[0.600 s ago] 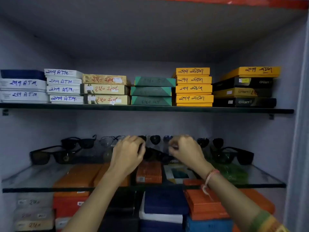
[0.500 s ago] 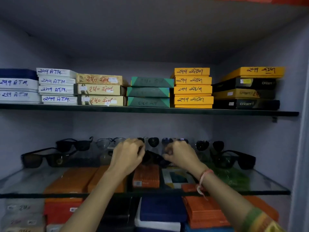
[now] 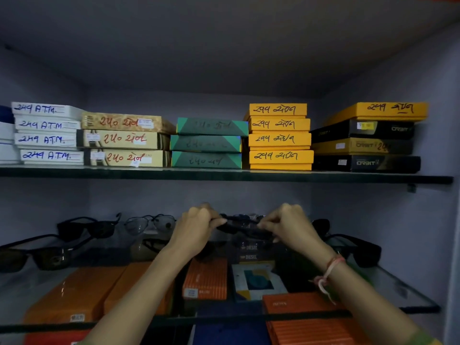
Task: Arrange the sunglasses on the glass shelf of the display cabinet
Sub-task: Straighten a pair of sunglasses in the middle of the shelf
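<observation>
A dark pair of sunglasses [image 3: 242,226] is held over the middle of the glass shelf [image 3: 388,282]. My left hand [image 3: 196,226] pinches its left end and my right hand [image 3: 291,226] pinches its right end. Other sunglasses stand along the shelf: a black pair [image 3: 87,229] and a brown-lensed pair [image 3: 32,257] at the left, a thin-framed pair [image 3: 149,222] beside my left hand, and a black pair [image 3: 358,250] at the right. More dark lenses behind my hands are partly hidden.
The upper shelf [image 3: 224,174] carries stacks of labelled boxes: white [image 3: 47,133], beige [image 3: 124,139], green [image 3: 209,143], yellow [image 3: 280,136], black and yellow [image 3: 366,138]. Orange and blue boxes [image 3: 206,280] show through the glass below. Cabinet walls close both sides.
Both hands have risen a little with the dark sunglasses between them, and my hands are slightly further apart. The view has tilted and shifted left.
</observation>
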The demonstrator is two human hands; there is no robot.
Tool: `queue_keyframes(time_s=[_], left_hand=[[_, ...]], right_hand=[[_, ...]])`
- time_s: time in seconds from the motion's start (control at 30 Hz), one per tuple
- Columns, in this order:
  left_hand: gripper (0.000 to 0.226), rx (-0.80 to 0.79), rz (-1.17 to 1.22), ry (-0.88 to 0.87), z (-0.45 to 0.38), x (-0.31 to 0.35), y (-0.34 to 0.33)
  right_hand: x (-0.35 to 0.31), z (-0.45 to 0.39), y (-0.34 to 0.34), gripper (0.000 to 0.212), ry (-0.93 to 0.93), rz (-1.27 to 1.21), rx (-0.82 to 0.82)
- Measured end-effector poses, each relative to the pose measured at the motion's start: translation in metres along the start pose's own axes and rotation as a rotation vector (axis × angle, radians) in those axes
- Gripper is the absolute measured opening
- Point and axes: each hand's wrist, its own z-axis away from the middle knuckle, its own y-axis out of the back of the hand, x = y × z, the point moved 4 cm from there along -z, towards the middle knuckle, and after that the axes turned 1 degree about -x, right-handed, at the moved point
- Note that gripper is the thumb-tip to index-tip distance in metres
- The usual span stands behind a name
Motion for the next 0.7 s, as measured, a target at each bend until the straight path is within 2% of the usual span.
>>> queue_keyframes(time_s=[0.1, 0.17, 0.3, 0.47, 0.6, 0.7], left_hand=[[0.032, 0.1, 0.042, 0.022, -0.006, 0.011, 0.005], [0.036, 0.04, 0.047, 0.056, -0.008, 0.015, 0.006], [0.028, -0.157, 0.059, 0.113, -0.005, 0.021, 0.005], [0.025, -0.199, -0.067, 0.06, -0.002, 0.039, 0.002], [0.024, -0.24, -0.056, 0.207, -0.01, 0.042, 0.001], [0.033, -0.3, -0.07, 0.316, -0.017, 0.046, -0.003]], right_hand=[[0.003, 0.004, 0.014, 0.015, -0.005, -0.035, 0.012], [0.005, 0.008, 0.019, 0.016, -0.002, -0.019, 0.019], [0.009, 0.013, 0.028, 0.017, -0.038, -0.02, 0.076], [0.021, 0.011, 0.041, 0.011, -0.141, 0.017, 0.158], [0.033, 0.01, 0.046, 0.017, -0.22, 0.152, 0.168], [0.042, 0.011, 0.044, 0.028, -0.302, 0.23, 0.094]])
